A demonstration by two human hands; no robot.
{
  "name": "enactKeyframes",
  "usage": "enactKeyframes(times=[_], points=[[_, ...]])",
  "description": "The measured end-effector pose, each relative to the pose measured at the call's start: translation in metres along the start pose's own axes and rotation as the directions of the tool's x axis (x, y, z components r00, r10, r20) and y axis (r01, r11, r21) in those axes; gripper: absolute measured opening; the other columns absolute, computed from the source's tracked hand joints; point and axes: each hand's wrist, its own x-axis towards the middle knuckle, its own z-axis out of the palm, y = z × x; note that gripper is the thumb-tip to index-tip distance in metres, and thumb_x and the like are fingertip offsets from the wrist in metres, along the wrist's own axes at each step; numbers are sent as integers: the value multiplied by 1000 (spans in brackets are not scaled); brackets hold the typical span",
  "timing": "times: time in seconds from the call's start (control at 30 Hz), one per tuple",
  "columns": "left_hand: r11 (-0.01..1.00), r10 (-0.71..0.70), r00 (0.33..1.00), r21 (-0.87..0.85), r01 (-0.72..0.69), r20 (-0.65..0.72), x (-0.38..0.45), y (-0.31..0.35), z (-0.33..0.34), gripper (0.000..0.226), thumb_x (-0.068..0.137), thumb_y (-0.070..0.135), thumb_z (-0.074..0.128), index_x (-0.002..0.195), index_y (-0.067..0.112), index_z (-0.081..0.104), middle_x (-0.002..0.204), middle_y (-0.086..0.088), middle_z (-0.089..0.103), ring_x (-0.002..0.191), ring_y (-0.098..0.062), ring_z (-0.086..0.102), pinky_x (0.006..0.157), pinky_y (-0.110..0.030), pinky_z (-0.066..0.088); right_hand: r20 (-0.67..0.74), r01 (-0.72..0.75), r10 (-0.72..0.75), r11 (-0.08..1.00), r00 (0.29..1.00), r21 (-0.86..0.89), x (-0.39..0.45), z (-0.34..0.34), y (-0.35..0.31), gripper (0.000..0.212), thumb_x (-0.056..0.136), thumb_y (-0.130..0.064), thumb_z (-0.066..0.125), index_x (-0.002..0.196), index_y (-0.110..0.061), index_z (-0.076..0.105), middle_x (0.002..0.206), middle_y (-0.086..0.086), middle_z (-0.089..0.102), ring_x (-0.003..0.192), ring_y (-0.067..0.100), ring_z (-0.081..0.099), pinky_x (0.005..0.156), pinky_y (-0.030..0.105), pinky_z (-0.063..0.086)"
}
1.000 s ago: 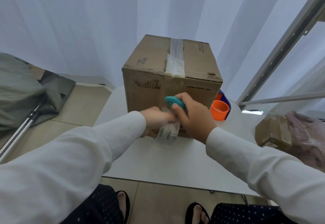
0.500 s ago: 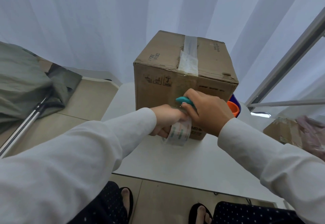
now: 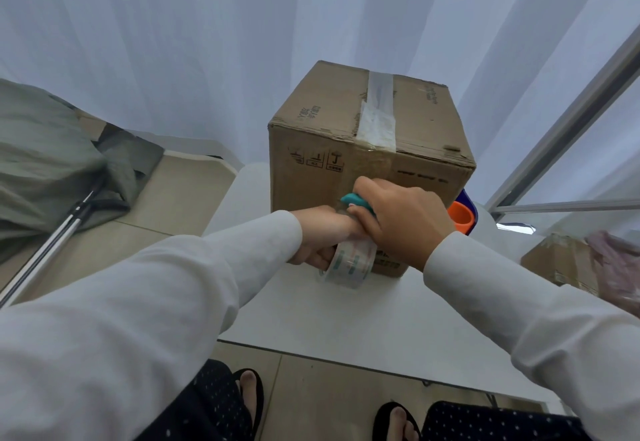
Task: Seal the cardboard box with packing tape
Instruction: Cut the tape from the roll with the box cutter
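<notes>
A brown cardboard box (image 3: pixel 322 170) stands on the white table (image 3: pixel 363 319), its flaps shut. A strip of clear tape (image 3: pixel 378 118) runs along its top seam and down over the near edge. My left hand (image 3: pixel 325 236) grips a roll of clear packing tape (image 3: pixel 348 265) against the box's near face, low down. My right hand (image 3: pixel 401 219) holds a small teal cutter (image 3: pixel 356 201) just above the roll, at the tape on the box front. The blade is hidden by my fingers.
An orange and blue tape dispenser (image 3: pixel 462 213) sits behind the box on the right. A smaller cardboard box (image 3: pixel 554 260) with plastic wrap lies at far right. Grey cloth (image 3: pixel 45 163) and metal poles (image 3: pixel 52 243) lie on the floor at left. White curtain hangs behind.
Both hands have stayed together at the box's near face, with the cutter still above the roll. The camera has shifted, so the box sits further right and higher in view.
</notes>
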Motion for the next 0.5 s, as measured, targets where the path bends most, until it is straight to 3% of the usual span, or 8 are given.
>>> enactKeyframes(times=[0.2, 0.5], points=[[1000, -2, 1000, -23, 1, -15, 3, 0, 2, 16, 87, 29, 52, 90, 14, 58, 86, -8, 67, 81, -24, 66, 74, -31, 54, 67, -25, 28, 998, 997, -54, 8, -3, -2, 21, 94, -37, 41, 104, -19, 46, 93, 2, 61, 74, 25, 60, 61, 35, 52], [999, 24, 999, -47, -26, -40, 2, -1, 4, 16, 89, 26, 50, 94, 13, 57, 84, -7, 65, 72, -21, 64, 64, -28, 53, 89, -23, 35, 991, 995, -136, 19, -4, -6, 22, 94, -34, 44, 109, -19, 48, 98, 4, 63, 83, 28, 60, 58, 30, 36]])
